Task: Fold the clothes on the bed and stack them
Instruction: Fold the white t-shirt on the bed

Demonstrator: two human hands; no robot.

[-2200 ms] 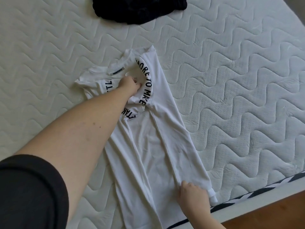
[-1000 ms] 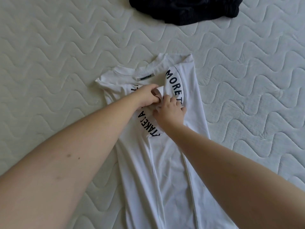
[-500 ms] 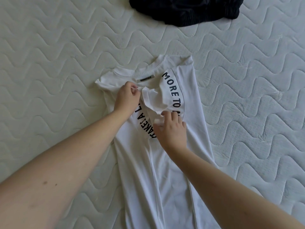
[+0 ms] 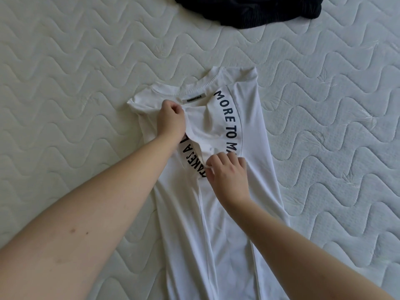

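Head view: we are pinching the white T-shirt on the bed, left hand and right hand both gripping bunched sleeve fabric, likely flattening it for folding.

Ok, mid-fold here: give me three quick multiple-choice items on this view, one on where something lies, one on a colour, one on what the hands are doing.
1. Where does the dark garment lie relative to the white T-shirt?
A. Beyond its collar, at the top edge of the view
B. On top of its hem
C. Under the left arm

2. What colour is the lettering on the shirt?
A. Red
B. Black
C. Gold

3. What are the left hand and right hand doing?
A. Both lifted clear of the shirt
B. Both gripping bunched shirt fabric
C. Only the right touches it

Answers: 1 A, the dark cloth sits past the neckline on the mattress. 2 B, the curved words print black on white. 3 B, cloth is gathered at both hands.
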